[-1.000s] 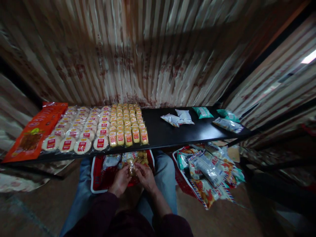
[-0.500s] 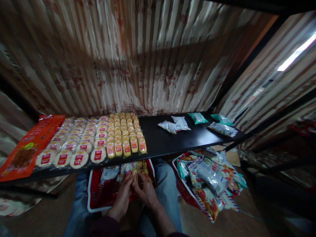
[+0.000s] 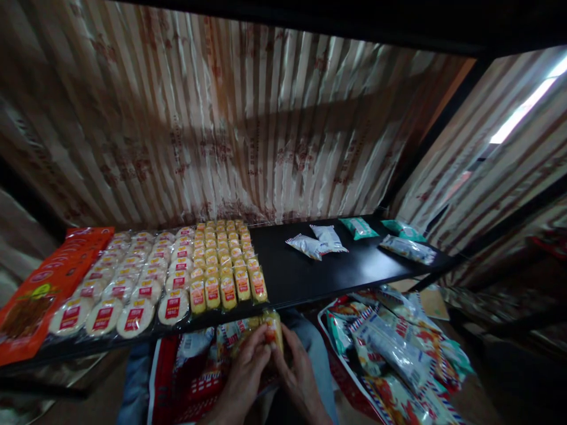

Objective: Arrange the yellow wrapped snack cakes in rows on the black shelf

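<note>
Hands first: my left hand and right hand meet low in view, both grips pinching one small yellow snack pack, fingers closed around its lower end. I see the pack standing roughly upright just below the front edge of the black shelf, over my lap. Under my hands sits a red tray of mixed packets; to my right lies a heap of striped and printed bags. On the shelf, nearest the edge, stand rows of matching yellow packs, tight together. Beside them to the left lie round white cakes with red labels, then a long orange packet. Further right on the shelf are two silver pouches, a green packet and another silver one, well apart. Behind everything hangs a striped curtain.
</note>
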`<state>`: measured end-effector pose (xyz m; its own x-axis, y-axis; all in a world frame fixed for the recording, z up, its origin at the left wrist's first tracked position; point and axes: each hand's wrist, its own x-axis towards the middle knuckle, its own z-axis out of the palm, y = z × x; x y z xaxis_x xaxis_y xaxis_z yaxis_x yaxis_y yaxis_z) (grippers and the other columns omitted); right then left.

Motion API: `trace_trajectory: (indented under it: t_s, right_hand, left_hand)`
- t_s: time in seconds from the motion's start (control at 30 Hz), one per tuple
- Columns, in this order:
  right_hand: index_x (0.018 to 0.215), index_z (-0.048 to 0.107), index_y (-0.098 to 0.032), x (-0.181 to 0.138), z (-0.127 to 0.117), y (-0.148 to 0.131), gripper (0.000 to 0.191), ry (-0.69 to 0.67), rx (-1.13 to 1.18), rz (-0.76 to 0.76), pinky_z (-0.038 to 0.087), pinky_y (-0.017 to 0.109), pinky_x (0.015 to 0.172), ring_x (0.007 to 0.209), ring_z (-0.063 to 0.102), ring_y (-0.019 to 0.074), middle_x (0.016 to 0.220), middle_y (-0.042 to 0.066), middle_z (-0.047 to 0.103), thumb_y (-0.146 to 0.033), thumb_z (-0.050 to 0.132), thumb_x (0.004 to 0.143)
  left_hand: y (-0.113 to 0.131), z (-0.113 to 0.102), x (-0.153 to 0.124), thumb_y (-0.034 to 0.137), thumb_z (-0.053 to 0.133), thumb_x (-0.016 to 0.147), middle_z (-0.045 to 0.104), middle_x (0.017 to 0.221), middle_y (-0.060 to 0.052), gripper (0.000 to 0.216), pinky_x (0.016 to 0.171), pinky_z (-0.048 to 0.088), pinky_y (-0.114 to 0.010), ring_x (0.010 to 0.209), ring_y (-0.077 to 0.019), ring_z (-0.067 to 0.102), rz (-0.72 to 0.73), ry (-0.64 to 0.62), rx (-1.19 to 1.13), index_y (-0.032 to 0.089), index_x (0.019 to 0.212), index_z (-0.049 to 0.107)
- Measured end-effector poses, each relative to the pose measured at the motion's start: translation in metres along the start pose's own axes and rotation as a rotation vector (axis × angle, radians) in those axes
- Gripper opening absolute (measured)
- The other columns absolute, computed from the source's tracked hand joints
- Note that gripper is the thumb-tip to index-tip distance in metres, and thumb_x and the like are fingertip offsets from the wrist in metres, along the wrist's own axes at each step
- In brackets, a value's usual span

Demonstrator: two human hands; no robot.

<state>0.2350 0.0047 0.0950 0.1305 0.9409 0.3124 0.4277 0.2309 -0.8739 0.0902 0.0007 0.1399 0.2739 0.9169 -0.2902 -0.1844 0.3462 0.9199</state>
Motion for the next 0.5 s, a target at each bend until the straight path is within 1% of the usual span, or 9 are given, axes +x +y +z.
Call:
trace_trajectory:
  t_s: [0.07,0.1,0.17,0.23,0.37,0.5]
  right_hand:
    - [0.117,0.062,-0.018,0.013,-0.009,-0.009,0.043,0.050,0.017,0.051,0.055,0.034,0.089,0.105,0.066,0.0249,0.115,0.012,0.068,-0.046,0.058,0.084]
    - [0.118,0.060,-0.019,0.021,-0.013,-0.013,0.045,0.062,0.041,0.078,0.055,0.034,0.088,0.105,0.066,0.0249,0.115,0.012,0.069,-0.047,0.058,0.083]
    - [0.119,0.058,-0.020,0.037,-0.018,-0.019,0.046,0.069,0.102,0.131,0.057,0.033,0.084,0.099,0.068,0.0234,0.110,0.010,0.070,-0.049,0.059,0.083]
    - [0.118,0.057,-0.021,0.055,-0.020,-0.021,0.046,0.068,0.164,0.160,0.057,0.033,0.082,0.094,0.070,0.0220,0.106,0.008,0.072,-0.049,0.059,0.082]
    - [0.110,0.060,-0.018,0.094,-0.021,-0.020,0.047,0.090,0.242,0.151,0.056,0.037,0.083,0.094,0.069,0.0249,0.105,0.011,0.071,-0.053,0.061,0.078]
    - [0.108,0.060,-0.017,0.135,-0.020,-0.019,0.047,0.085,0.238,0.120,0.055,0.037,0.083,0.093,0.068,0.0254,0.104,0.013,0.071,-0.056,0.057,0.080]
  left_hand:
    - [0.017,0.008,0.008,0.049,0.062,0.077,0.054,0.137,-0.010,0.057,0.113,0.031,-0.041,0.132,-0.0267,0.043,0.046,-0.043,0.038,0.023,0.127,0.057]
    - [0.024,0.012,0.013,0.047,0.062,0.078,0.055,0.136,-0.010,0.054,0.112,0.032,-0.040,0.131,-0.0262,0.045,0.075,-0.068,0.042,0.022,0.126,0.057]
    - [0.040,0.019,0.024,0.042,0.060,0.079,0.058,0.132,-0.011,0.049,0.109,0.036,-0.040,0.126,-0.0255,0.050,0.127,-0.113,0.040,0.021,0.124,0.057]
    - [0.056,0.024,0.038,0.036,0.061,0.079,0.060,0.127,-0.012,0.045,0.105,0.040,-0.039,0.120,-0.0252,0.055,0.149,-0.134,0.054,0.019,0.120,0.058]
    - [0.090,0.032,0.066,0.024,0.063,0.075,0.066,0.117,-0.011,0.037,0.095,0.045,-0.034,0.106,-0.0234,0.061,0.115,-0.067,0.127,0.017,0.111,0.062]
    - [0.118,0.036,0.099,0.019,0.060,0.075,0.069,0.110,-0.008,0.034,0.088,0.047,-0.029,0.098,-0.0209,0.063,0.121,0.003,0.260,0.018,0.109,0.065]
